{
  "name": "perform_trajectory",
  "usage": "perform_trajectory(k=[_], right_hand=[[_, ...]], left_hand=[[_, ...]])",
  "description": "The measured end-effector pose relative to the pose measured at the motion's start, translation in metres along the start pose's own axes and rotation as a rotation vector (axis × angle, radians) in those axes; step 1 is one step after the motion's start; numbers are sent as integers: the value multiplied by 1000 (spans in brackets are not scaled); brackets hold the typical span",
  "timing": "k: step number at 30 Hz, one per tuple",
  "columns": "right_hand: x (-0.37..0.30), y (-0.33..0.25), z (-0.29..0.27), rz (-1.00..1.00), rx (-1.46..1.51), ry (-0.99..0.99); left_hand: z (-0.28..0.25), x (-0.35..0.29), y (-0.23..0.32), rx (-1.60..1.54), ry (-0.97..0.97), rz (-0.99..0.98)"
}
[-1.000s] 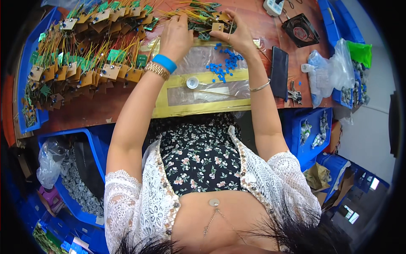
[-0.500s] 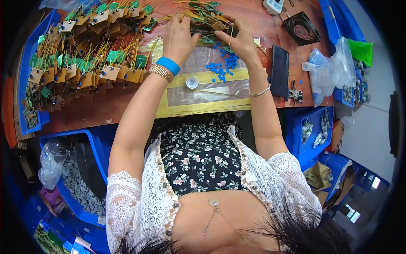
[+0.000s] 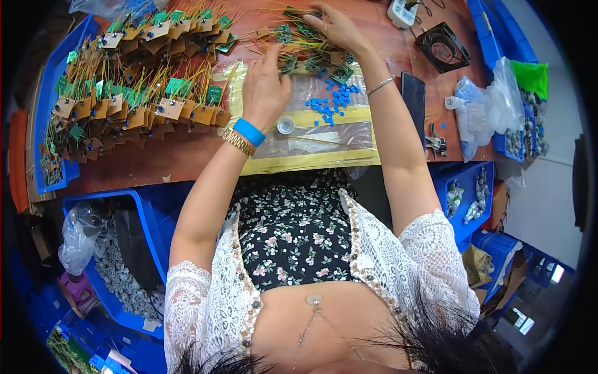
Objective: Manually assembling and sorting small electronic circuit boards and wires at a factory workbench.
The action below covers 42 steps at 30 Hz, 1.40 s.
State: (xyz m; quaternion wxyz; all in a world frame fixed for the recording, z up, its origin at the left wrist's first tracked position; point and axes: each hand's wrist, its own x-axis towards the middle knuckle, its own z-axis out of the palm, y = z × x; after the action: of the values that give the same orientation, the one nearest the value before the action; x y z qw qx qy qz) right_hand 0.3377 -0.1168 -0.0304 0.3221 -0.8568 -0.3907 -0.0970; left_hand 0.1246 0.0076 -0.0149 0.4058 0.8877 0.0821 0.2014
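Small green and brown circuit boards with thin yellow wires (image 3: 303,45) lie spread at the back middle of the bench. My left hand (image 3: 266,87), with a blue band and a gold watch at its wrist, is at their near left side, fingers stretched forward and apart from the thumb. Over their far right side reaches my right hand (image 3: 339,30), its thumb and forefinger apart, close to the wires. I see nothing held in either hand. Just in front of the boards, small blue cube-like parts (image 3: 336,96) are scattered on a clear plastic-covered mat edged with yellow tape (image 3: 268,163).
Many wired boards (image 3: 137,103) are heaped at the left beside a blue tray (image 3: 41,124). A small round cup (image 3: 285,125) and a thin stick (image 3: 314,138) lie on the mat. Rightward are a dark phone-like slab (image 3: 412,103), keys (image 3: 436,142), a fan (image 3: 443,47) and plastic bags (image 3: 476,115).
My hands have come apart: the right moved up and away, the left drew back toward me. The bunched boards between them now lie looser and more spread out.
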Motion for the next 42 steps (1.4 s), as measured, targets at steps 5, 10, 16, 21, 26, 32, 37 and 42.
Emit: perform_trajectory(k=[5,10,16,21,26,32,37,42], right_hand=[[-12,-44,-16,216,247,-204],[-21,-29,-12,211,373,-196],[-28,-47,-23,200,435,-117],[-64,-118,-69,247,380,42],[-115,-130,-56,-9,447,282],[-131,-142,-46,-323,-158,122],[-129,-139,-40,-431,-262,98],[-132,-148,-38,-432,-206,113]], left_hand=[[-20,-18,-8,264,114,110],[-36,-22,1,264,171,176],[-39,-39,-1,94,-60,-79],[-37,-48,-2,322,-20,135],[-34,-45,-2,356,-9,226],[-36,-37,8,538,-138,182],[-38,-37,-14,571,-72,319],[-48,-37,-6,514,163,313]])
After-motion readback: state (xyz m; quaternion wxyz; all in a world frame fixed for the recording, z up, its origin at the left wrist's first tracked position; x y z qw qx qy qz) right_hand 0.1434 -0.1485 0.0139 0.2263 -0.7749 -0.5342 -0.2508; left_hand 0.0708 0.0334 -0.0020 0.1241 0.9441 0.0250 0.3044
